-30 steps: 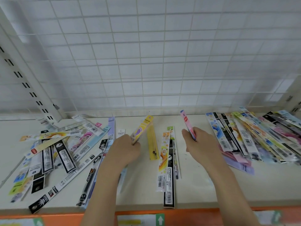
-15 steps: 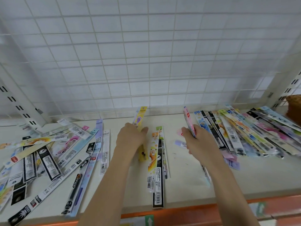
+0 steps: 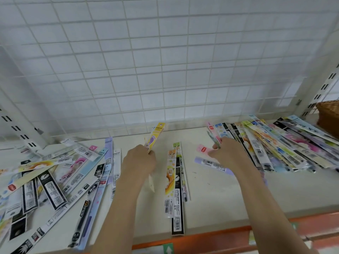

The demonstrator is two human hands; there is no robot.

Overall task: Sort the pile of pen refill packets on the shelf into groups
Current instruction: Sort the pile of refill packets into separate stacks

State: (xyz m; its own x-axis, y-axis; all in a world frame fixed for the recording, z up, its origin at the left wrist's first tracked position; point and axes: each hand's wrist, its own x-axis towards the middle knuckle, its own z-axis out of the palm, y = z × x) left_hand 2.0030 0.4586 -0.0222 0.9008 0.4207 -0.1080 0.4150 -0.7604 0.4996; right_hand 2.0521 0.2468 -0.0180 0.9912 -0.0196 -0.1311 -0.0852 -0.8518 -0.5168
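Note:
Long thin pen refill packets lie on a pale shelf [image 3: 216, 197]. A loose pile [image 3: 55, 173] spreads over the left, and a fanned row [image 3: 278, 145] covers the right. A small group of three packets [image 3: 175, 182] lies in the middle. My left hand [image 3: 138, 163] is shut on a yellow packet [image 3: 156, 136] whose top points away from me. My right hand [image 3: 225, 154] holds a pink packet [image 3: 212, 133] upright at the left end of the right row. A lilac packet [image 3: 209, 163] and a pink one [image 3: 201, 149] lie under that hand.
A white wire grid [image 3: 165, 70] closes the back of the shelf. Slotted uprights [image 3: 18, 129] stand at both rear corners. A wicker basket [image 3: 328, 116] sits at the far right. An orange strip [image 3: 211, 239] runs along the shelf's front edge.
The view has swung to the right. My right hand carried the pink packet right, up to the fanned row. My left hand, with the yellow packet, has shifted right toward the middle group.

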